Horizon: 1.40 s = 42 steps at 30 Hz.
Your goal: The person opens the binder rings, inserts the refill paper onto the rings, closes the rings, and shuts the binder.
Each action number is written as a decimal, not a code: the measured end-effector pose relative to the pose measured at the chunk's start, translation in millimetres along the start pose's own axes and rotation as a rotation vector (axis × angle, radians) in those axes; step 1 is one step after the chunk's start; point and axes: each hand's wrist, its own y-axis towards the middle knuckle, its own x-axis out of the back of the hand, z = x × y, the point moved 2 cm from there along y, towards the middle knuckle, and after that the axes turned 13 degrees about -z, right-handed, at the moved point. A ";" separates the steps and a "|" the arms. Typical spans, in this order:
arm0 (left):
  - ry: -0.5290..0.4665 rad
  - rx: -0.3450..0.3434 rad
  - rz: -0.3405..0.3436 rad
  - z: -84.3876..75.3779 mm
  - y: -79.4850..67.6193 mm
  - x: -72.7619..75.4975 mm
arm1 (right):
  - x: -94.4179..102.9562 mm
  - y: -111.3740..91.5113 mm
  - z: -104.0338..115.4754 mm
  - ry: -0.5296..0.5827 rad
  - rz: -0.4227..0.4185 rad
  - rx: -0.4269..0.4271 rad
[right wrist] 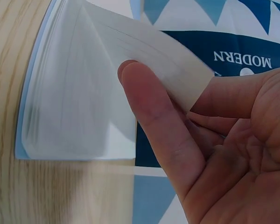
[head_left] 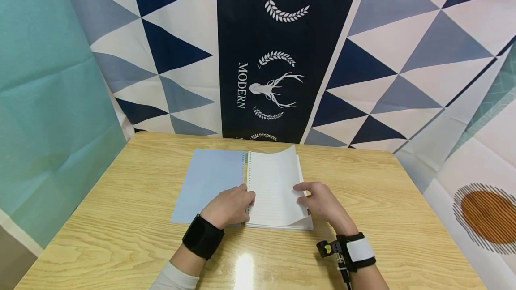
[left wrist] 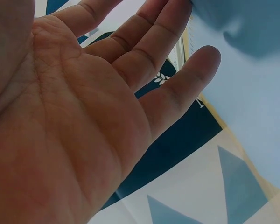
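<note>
An open notebook lies on the wooden table, its light blue cover folded out to the left and its white lined pages on the right. A row of binding holes runs down the middle. My left hand rests by the binding, its fingertips at the inner edge of the pages; in the left wrist view its palm and fairly straight fingers show, with nothing gripped. At the right edge, my right hand pinches the top page between thumb and fingers. That page curves up off the stack beneath.
The wooden table extends around the notebook on all sides. Behind it hangs a patterned cloth with triangles and a deer-head print. A teal cloth hangs at the left. My wrists wear black straps, the right one with a small camera.
</note>
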 end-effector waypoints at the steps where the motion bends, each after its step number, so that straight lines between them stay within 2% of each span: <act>1: 0.000 0.000 -0.001 0.0 0.1 0.0 | -0.2 0.1 -0.7 -0.008 0.001 0.009; 11: 0.003 0.002 -0.006 -1.0 0.1 1.1 | -4.0 0.0 -7.4 -0.094 0.043 0.045; 20: 0.004 0.002 -0.007 -2.1 -0.7 2.3 | -5.5 -11.2 1.7 -0.354 0.078 0.168; 25: 0.000 0.011 0.000 -2.2 -0.3 1.9 | -6.8 -14.4 2.5 -0.430 0.082 0.187; 32: -0.007 0.013 0.001 -1.4 -0.8 0.2 | -9.8 -14.6 2.6 -0.492 0.119 0.190; 42: 0.000 0.000 -0.012 -2.3 -1.0 0.8 | -12.5 -13.9 1.9 -0.534 0.110 0.196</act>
